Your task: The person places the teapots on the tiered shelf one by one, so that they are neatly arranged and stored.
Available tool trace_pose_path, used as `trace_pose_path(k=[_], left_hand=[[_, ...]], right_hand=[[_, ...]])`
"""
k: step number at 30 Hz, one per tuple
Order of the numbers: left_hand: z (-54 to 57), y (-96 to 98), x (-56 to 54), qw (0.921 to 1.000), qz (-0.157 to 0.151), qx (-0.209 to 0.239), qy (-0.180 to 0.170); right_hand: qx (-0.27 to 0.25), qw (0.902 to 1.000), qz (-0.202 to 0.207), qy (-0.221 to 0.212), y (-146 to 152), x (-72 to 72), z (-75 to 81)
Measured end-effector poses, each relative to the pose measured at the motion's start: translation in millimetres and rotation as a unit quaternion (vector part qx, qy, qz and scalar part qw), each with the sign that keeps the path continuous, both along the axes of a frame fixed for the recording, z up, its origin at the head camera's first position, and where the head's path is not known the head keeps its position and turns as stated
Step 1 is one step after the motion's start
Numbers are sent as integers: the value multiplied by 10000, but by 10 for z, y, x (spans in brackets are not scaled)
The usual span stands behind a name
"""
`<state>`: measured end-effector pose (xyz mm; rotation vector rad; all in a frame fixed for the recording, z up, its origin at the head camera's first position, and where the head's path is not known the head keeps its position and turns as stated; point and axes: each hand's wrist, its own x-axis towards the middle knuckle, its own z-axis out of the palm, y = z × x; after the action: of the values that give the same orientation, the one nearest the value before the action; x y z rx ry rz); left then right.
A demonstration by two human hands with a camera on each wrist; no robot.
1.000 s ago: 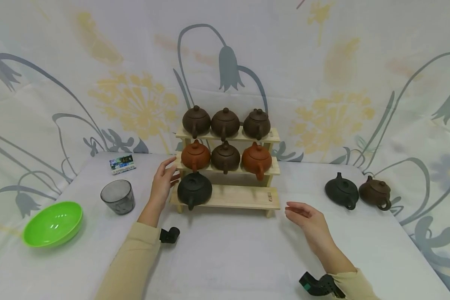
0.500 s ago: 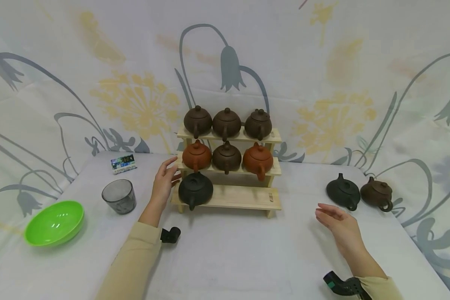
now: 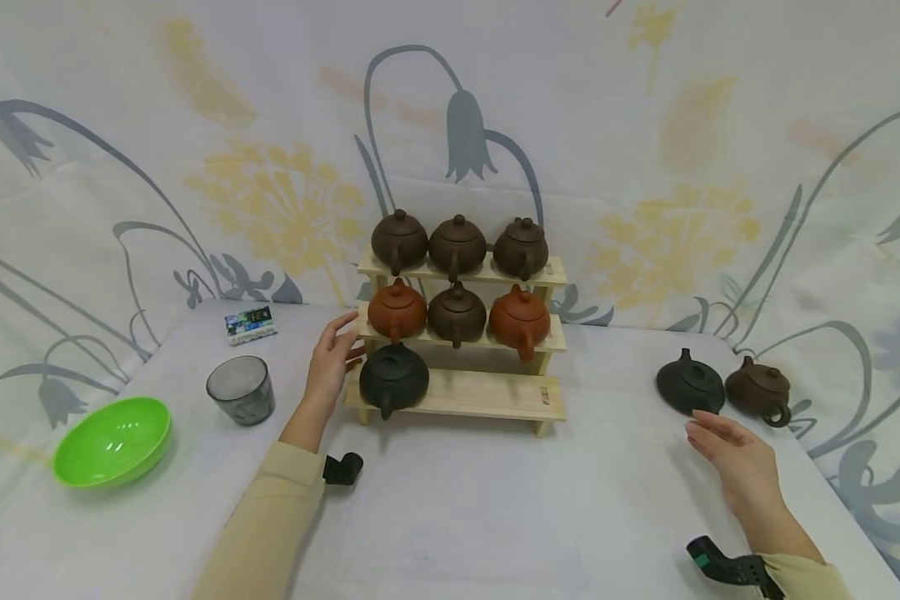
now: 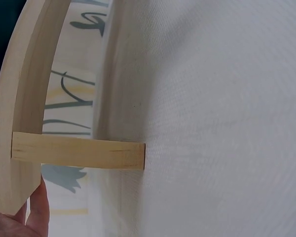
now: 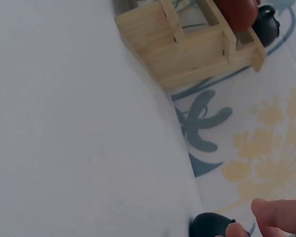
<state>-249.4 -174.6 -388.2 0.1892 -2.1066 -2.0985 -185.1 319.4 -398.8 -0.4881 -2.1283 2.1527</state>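
A three-step wooden stand (image 3: pixel 487 393) carries several teapots. My left hand (image 3: pixel 328 367) is at its left end, with fingertips against the wood; in the left wrist view, fingers (image 4: pixel 38 212) meet the end of a board. On the bottom step sits a black teapot (image 3: pixel 394 379), close to that hand. My right hand (image 3: pixel 742 462), holding nothing, hovers at the right with fingers loosely bent. Just beyond its fingertips lies a flat black teapot (image 3: pixel 690 385), with a brown teapot (image 3: pixel 757 390) beside it. Whether the fingertips touch the black one, I cannot tell.
Brown and reddish teapots, including an orange-red teapot (image 3: pixel 520 318), fill the upper two steps. Left on the white tablecloth (image 3: pixel 495 508) are a green bowl (image 3: pixel 112 442), a grey glass cup (image 3: pixel 242 390) and a small printed box (image 3: pixel 250 325). A patterned cloth hangs behind.
My right hand has travelled rightward from beside the stand to the flat black teapot. My left hand stays at the stand's left end, and the teapots keep their places.
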Motion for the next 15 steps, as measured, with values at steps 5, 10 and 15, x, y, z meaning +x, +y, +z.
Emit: trace_pose_path(k=[5, 10, 15], left_hand=[[1, -4, 3, 10000, -25, -1, 26], [-5, -10, 3, 10000, -35, 3, 40], [-10, -17, -3, 9999, -86, -40, 40]], right_hand=[[-94, 9996, -247, 139, 152, -34, -10], [-235, 9985, -463, -175, 311, -110, -31], [-178, 9986, -289, -402, 451, -193, -93]])
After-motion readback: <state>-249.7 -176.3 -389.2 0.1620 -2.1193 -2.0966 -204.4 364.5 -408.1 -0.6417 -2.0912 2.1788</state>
